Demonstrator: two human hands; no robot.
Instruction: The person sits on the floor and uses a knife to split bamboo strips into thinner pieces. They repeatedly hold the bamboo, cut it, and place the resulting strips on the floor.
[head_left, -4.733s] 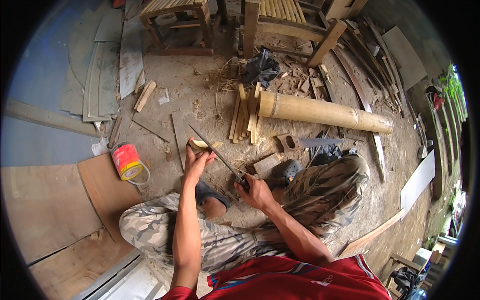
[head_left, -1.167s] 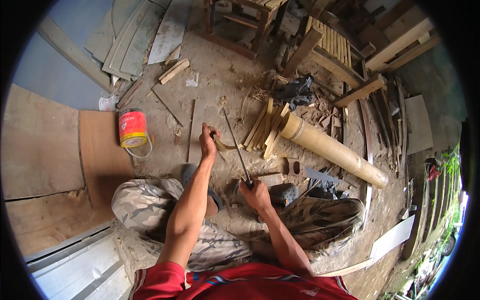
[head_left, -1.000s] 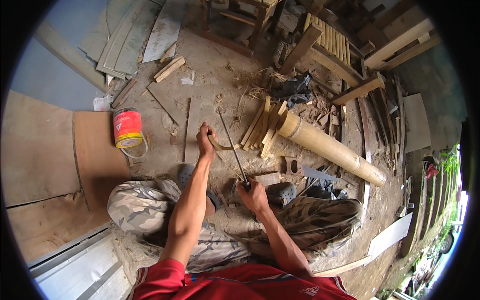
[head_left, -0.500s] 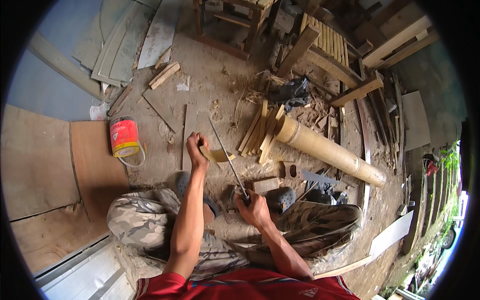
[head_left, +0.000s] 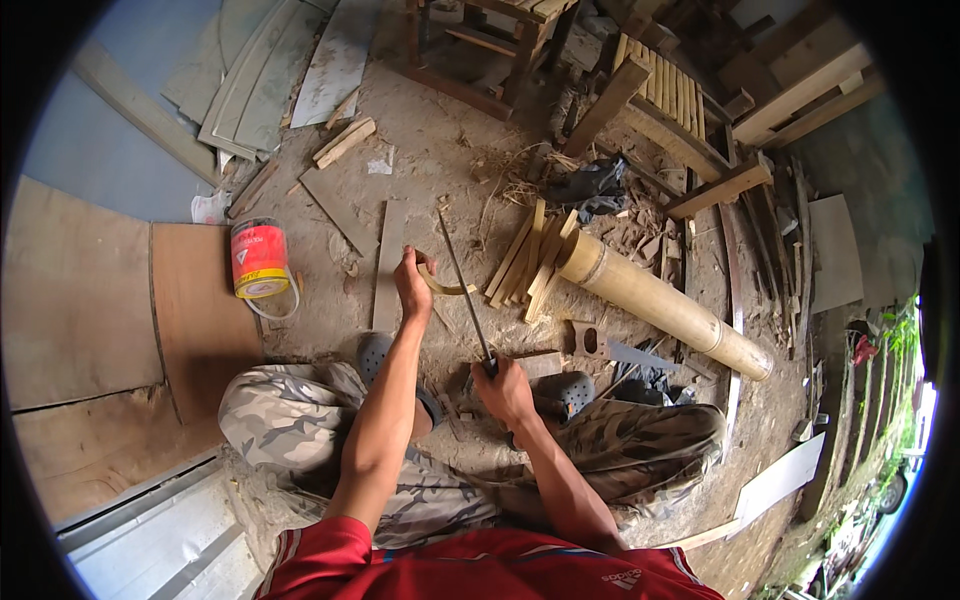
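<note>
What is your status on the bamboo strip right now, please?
Left hand closed on curved bamboo strip. Right hand closed on long blade, laid across the strip. Split slats and bamboo pole lie just beyond.

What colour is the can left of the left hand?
Red with a yellow band near its rim: the can, seen in the head view.

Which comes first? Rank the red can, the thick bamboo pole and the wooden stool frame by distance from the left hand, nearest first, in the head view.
From the left hand:
1. Red can, on the ground to its left.
2. Thick bamboo pole, lying to its right; its near end is about as close as the can, so 1 and 2 are hard to separate.
3. Wooden stool frame, at the top, clearly farthest.
</note>
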